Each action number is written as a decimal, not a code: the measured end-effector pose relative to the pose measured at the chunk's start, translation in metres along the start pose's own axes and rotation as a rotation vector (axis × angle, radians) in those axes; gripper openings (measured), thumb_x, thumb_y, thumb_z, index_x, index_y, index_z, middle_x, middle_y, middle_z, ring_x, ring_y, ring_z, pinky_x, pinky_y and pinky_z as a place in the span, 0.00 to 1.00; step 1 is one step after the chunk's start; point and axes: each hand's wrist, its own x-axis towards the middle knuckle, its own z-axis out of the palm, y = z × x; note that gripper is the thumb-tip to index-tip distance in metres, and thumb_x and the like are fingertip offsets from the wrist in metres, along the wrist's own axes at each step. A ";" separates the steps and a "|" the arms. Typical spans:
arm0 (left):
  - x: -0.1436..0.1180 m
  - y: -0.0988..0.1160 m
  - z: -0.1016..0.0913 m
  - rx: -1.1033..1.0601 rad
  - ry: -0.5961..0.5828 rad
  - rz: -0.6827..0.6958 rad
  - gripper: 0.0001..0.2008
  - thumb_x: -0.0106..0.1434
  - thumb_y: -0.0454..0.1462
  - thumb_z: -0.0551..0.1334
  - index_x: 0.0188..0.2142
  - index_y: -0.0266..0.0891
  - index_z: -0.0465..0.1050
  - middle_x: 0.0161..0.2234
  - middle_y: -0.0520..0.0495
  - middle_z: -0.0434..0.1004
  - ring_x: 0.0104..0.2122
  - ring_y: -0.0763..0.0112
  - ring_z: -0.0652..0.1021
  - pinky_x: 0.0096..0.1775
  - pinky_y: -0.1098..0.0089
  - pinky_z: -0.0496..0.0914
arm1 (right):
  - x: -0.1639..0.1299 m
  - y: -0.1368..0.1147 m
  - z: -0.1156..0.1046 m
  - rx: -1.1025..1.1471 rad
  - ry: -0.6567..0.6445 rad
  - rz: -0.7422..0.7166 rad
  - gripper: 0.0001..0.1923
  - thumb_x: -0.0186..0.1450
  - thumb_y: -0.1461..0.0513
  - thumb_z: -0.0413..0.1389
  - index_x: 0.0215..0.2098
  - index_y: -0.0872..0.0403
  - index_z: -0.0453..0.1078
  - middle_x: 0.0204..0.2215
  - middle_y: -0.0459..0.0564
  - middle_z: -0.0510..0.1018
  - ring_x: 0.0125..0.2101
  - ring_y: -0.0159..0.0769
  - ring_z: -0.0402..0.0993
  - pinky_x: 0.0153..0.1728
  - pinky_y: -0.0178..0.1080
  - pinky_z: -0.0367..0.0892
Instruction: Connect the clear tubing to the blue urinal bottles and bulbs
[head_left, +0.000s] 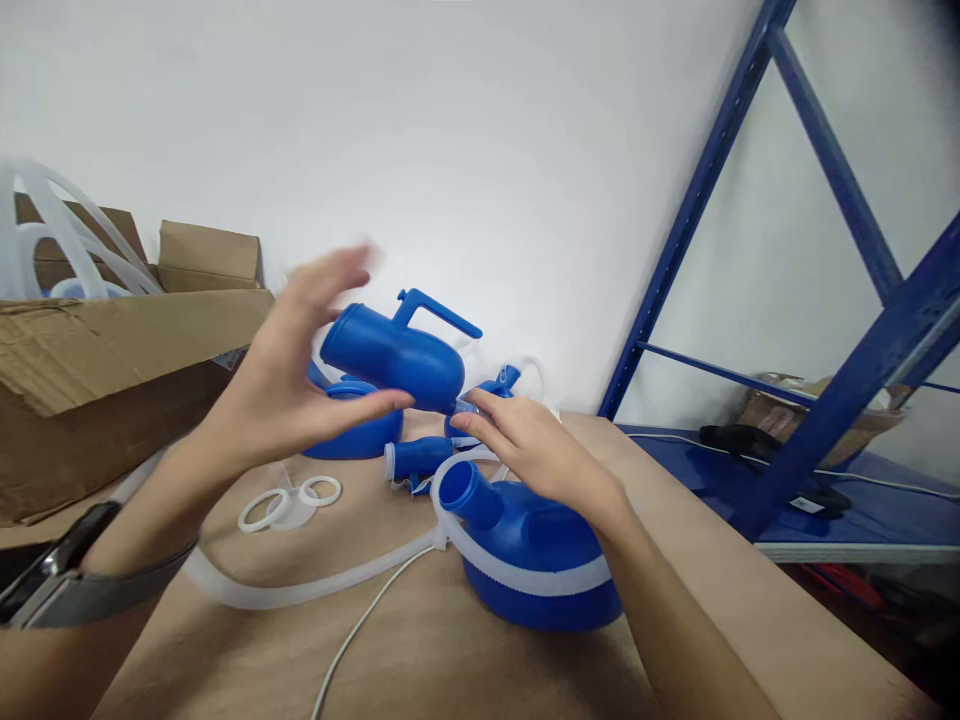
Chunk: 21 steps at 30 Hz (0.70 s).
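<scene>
Hovering L hand (289,375), fingers spread & blurred, by blue jug (394,355), unclear if gripping. R hand (525,440) rests loose on blue container (536,560) on surface (465,650), grasping nothing.

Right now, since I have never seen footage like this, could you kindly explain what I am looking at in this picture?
This is a single view from a camera worn on a person's head, looking forward and down at their own two bare hands, so no machine is involved. The left hand, with a watch on its wrist, is open and blurred beside a blue jug with a handle; whether it touches the jug is unclear. The right hand rests open on a round blue container with a white tube looped around it. On the wooden table also lie white rings and more blue parts. A cardboard box stands to the left, blue shelving to the right.
</scene>
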 end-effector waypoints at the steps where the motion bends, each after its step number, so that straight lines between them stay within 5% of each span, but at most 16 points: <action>1: -0.002 -0.001 -0.003 0.194 -0.082 0.085 0.45 0.50 0.60 0.61 0.65 0.68 0.45 0.70 0.58 0.52 0.67 0.81 0.66 0.69 0.71 0.74 | 0.000 -0.001 0.001 -0.045 0.003 -0.006 0.18 0.77 0.48 0.44 0.46 0.52 0.67 0.29 0.45 0.75 0.32 0.36 0.72 0.33 0.38 0.54; 4: -0.007 0.001 -0.002 0.545 -0.204 0.216 0.40 0.51 0.62 0.58 0.63 0.67 0.53 0.68 0.57 0.56 0.65 0.72 0.67 0.68 0.59 0.72 | -0.003 -0.005 0.003 -0.174 0.036 -0.079 0.18 0.78 0.50 0.42 0.49 0.52 0.66 0.36 0.48 0.78 0.36 0.39 0.74 0.34 0.39 0.56; 8: -0.012 0.000 0.009 0.747 -0.034 0.298 0.38 0.58 0.53 0.57 0.66 0.67 0.46 0.67 0.54 0.61 0.63 0.72 0.68 0.69 0.53 0.66 | -0.007 -0.009 0.003 -0.206 0.079 -0.127 0.18 0.79 0.52 0.41 0.41 0.54 0.64 0.40 0.50 0.77 0.35 0.37 0.73 0.34 0.39 0.58; 12: -0.013 -0.009 0.009 0.840 0.129 0.465 0.36 0.56 0.54 0.59 0.64 0.62 0.54 0.58 0.53 0.73 0.54 0.81 0.71 0.68 0.64 0.66 | -0.009 -0.014 0.001 -0.129 0.074 -0.094 0.17 0.78 0.52 0.43 0.38 0.53 0.63 0.35 0.47 0.77 0.31 0.34 0.70 0.32 0.37 0.57; 15: -0.012 -0.013 0.004 0.846 0.193 0.589 0.36 0.54 0.58 0.60 0.61 0.57 0.62 0.49 0.52 0.78 0.45 0.88 0.71 0.54 0.79 0.68 | -0.007 -0.012 0.004 -0.068 0.120 -0.152 0.19 0.75 0.49 0.50 0.34 0.53 0.65 0.28 0.43 0.75 0.26 0.30 0.67 0.29 0.35 0.54; 21: -0.009 -0.006 -0.006 0.713 0.076 0.582 0.32 0.54 0.59 0.59 0.56 0.55 0.69 0.44 0.55 0.80 0.34 0.96 0.68 0.38 0.89 0.56 | -0.002 0.009 0.016 -0.316 0.386 -0.427 0.12 0.70 0.61 0.54 0.29 0.56 0.68 0.19 0.43 0.70 0.19 0.29 0.58 0.24 0.36 0.47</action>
